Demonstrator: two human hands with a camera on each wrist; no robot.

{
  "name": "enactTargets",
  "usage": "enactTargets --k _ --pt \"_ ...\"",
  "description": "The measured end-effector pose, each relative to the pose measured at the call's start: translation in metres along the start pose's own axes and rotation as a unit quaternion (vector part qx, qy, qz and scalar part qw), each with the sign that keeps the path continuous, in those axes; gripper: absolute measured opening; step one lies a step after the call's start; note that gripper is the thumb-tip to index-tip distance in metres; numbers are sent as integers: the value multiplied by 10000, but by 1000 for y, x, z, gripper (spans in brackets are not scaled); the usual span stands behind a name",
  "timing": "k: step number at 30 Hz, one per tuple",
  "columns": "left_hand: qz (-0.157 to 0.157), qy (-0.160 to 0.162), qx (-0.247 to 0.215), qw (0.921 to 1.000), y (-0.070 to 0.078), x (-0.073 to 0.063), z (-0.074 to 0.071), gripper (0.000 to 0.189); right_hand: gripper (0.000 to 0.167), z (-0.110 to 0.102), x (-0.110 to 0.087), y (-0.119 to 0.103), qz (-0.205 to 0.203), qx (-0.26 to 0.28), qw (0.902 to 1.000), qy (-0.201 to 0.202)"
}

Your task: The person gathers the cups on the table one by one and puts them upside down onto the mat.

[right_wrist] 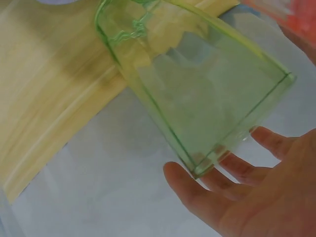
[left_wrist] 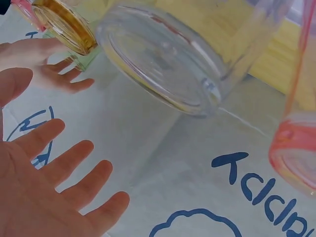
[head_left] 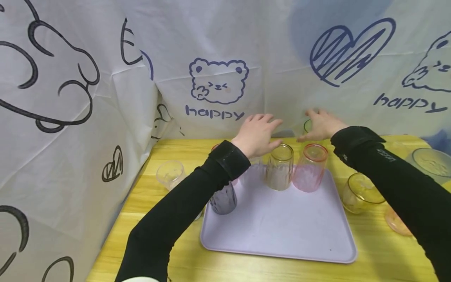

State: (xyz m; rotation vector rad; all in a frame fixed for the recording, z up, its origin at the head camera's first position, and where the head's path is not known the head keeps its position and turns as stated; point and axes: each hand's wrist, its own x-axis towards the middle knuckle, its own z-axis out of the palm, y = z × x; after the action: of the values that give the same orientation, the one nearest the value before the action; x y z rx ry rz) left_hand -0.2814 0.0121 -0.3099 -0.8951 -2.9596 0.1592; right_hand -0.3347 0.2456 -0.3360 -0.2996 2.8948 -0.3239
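My left hand (head_left: 256, 135) hovers with spread fingers over the back of the lavender tray (head_left: 282, 231), holding nothing. Nearest to it are a clear glass (left_wrist: 158, 59) and a pink-edged glass (left_wrist: 294, 148). At the back of the table, my right hand (head_left: 322, 125) has its fingers loosely spread at the end of a green glass (right_wrist: 212, 94); whether they touch it I cannot tell. An amber-edged glass (head_left: 279, 170) and a pink glass (head_left: 310, 168) stand upside down along the tray's rear. On the tray's left side is a grey glass (head_left: 223, 200), partly behind the left sleeve.
Left of the tray, a clear glass (head_left: 170, 174) is on the wooden table (head_left: 169, 149). To the right are a yellow glass (head_left: 359, 196), an orange glass (head_left: 396, 221) partly under the sleeve, and a pale clear vessel (head_left: 431, 162). A printed white cloth (head_left: 169, 35) hangs behind.
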Motion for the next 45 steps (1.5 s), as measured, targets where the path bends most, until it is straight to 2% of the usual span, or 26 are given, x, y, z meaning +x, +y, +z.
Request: enactTargets --k 6,12,19,24,30,36,40,45 --pt "-7 -155 -47 9999 2 2 2 63 101 7 2 4 -5 -2 9999 -111" --pt "78 10 -181 9998 3 2 -1 60 94 10 2 9 -34 -24 9999 -149" --pt "49 -18 -169 9998 2 1 -4 60 90 13 4 12 -43 48 9999 -80" --pt "-7 120 -312 9994 -1 -2 -7 59 90 12 4 14 -76 159 9998 31" --pt "-101 339 -547 9979 -7 -9 -14 57 91 1 1 14 -264 178 9989 333" --pt "-145 578 -895 9942 -12 -18 -19 57 90 -14 -10 7 -566 250 9954 734" --pt "-163 836 -1125 9900 -15 -26 -19 58 89 -22 -21 2 -653 488 9905 1107" --pt "-144 1105 -1365 9844 -20 -36 -19 57 88 -29 -37 -6 -785 729 9795 1705"
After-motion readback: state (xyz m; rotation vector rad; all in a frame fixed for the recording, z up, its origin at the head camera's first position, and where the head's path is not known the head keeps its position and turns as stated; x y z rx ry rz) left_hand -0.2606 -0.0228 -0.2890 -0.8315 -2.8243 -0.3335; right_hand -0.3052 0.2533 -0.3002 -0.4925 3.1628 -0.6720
